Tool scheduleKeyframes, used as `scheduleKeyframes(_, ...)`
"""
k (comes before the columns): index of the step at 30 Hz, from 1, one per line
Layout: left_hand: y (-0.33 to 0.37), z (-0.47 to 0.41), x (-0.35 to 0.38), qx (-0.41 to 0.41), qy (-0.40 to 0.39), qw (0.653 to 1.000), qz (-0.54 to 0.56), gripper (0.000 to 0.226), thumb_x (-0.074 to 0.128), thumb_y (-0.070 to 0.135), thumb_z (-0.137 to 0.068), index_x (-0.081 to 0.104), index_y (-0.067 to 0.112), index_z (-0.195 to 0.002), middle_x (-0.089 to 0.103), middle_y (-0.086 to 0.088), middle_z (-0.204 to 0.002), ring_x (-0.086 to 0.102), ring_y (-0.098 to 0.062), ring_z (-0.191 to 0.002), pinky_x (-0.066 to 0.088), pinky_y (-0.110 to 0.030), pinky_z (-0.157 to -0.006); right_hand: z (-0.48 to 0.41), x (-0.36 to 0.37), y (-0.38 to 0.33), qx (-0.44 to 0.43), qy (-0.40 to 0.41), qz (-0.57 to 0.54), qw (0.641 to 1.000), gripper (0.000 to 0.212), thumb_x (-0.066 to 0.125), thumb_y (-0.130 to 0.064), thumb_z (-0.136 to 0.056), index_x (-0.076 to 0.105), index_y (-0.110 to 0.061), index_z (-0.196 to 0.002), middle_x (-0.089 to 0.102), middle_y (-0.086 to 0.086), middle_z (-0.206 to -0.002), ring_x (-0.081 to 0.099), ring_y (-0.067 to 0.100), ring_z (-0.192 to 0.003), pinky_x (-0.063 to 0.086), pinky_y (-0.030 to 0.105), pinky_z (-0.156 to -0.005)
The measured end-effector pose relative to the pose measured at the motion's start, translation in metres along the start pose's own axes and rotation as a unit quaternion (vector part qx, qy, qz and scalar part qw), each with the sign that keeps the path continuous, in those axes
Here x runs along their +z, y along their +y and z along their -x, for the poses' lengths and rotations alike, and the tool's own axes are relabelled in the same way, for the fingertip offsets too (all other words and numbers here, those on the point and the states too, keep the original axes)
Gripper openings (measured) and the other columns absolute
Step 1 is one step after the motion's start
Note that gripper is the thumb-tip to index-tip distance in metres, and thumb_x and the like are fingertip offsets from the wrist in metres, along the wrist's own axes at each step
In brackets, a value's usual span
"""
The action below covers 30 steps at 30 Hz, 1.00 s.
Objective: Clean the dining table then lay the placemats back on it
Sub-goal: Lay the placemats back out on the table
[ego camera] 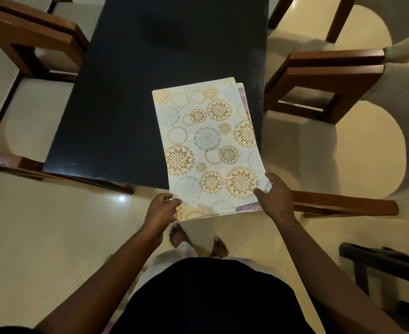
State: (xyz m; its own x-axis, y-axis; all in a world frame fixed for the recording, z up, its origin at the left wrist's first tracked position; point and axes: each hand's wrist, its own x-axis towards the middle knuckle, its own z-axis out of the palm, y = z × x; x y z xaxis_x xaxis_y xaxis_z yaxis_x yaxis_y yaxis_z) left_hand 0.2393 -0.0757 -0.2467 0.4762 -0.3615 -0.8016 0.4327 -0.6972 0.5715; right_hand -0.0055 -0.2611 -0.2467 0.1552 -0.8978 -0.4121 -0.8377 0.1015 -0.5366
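A stack of pale placemats (208, 145) printed with gold and grey flower circles lies over the near right part of the dark dining table (116, 112), its near end sticking out past the table edge. A pink-edged mat peeks out under the top one at the right side and near end. My left hand (161, 209) pinches the stack's near left corner. My right hand (274, 196) grips the near right corner, thumb on top. The rest of the tabletop is bare and dark.
Wooden chairs with pale seats stand on both sides: two at the left (32, 42) and two at the right (328, 88). A wooden chair rail (343, 204) runs just right of my right hand. A dark frame (386, 268) sits low right. My bare feet (198, 239) stand on cream floor tiles.
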Motion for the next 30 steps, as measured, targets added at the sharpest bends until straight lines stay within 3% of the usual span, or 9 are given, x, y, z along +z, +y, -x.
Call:
scheduleKeyframes(4,0.000,0.003,0.004,0.014,0.011,1.000,0.001,0.035,0.068,0.015,-0.100,0.057,0.010,-0.133,0.068,-0.012,-0.120,0.068,-0.022,-0.099,0.060,-0.044,-0.088,-0.002,-0.015,-0.001,-0.022,0.034,-0.010,0.999,0.055,0.079,-0.016,-0.087,0.059,-0.014,-0.137,0.063,0.007,-0.126,0.064,0.024,-0.110,0.049,0.031,-0.087)
scheduleKeyframes(8,0.000,0.008,0.006,0.046,0.020,0.999,-0.012,0.013,0.066,0.002,-0.098,0.072,0.006,-0.109,0.077,-0.012,-0.111,0.076,-0.029,-0.098,0.064,-0.039,-0.078,-0.008,-0.023,-0.003,-0.011,-0.033,-0.035,0.999,0.032,0.075,-0.016,-0.091,0.069,-0.013,-0.122,0.075,0.003,-0.116,0.072,0.021,-0.097,0.061,0.038,-0.082)
scheduleKeyframes(14,0.014,0.022,-0.003,0.099,0.044,0.994,-0.003,0.013,0.070,0.002,-0.097,0.079,0.007,-0.106,0.082,-0.006,-0.102,0.080,-0.027,-0.093,0.067,-0.042,-0.079,-0.014,-0.033,0.002,0.010,-0.079,-0.204,0.976,0.019,0.071,-0.007,-0.093,0.074,-0.021,-0.106,0.079,0.000,-0.103,0.077,0.022,-0.094,0.065,0.050,-0.077)
scheduleKeyframes(20,0.064,0.028,-0.037,0.128,0.076,0.986,0.073,0.008,0.072,0.005,-0.096,0.077,0.003,-0.101,0.082,-0.012,-0.094,0.081,-0.028,-0.084,0.067,-0.037,-0.074,-0.029,-0.048,-0.027,0.006,-0.104,-0.348,0.932,0.020,0.071,-0.002,-0.095,0.069,-0.021,-0.102,0.078,0.004,-0.101,0.077,0.018,-0.085,0.064,0.035,-0.070)
scheduleKeyframes(24,0.103,0.014,-0.067,0.155,0.061,0.985,0.046,0.015,0.075,0.005,-0.094,0.078,0.007,-0.108,0.082,-0.015,-0.095,0.079,-0.036,-0.090,0.065,-0.047,-0.086,-0.054,-0.039,-0.071,0.004,-0.109,-0.387,0.916,0.022,0.069,0.000,-0.096,0.068,-0.010,-0.115,0.077,0.004,-0.104,0.077,0.014,-0.084,0.065,0.032,-0.068)
scheduleKeyframes(30,0.210,-0.079,-0.111,0.217,0.078,0.971,0.061,0.012,0.077,0.000,-0.090,0.079,0.005,-0.101,0.081,-0.017,-0.094,0.078,-0.021,-0.075,0.065,-0.024,-0.070,-0.121,-0.001,-0.181,-0.017,-0.089,-0.400,0.912,0.025,0.068,0.001,-0.096,0.067,-0.007,-0.119,0.075,-0.001,-0.102,0.074,0.012,-0.086,0.065,0.031,-0.070)
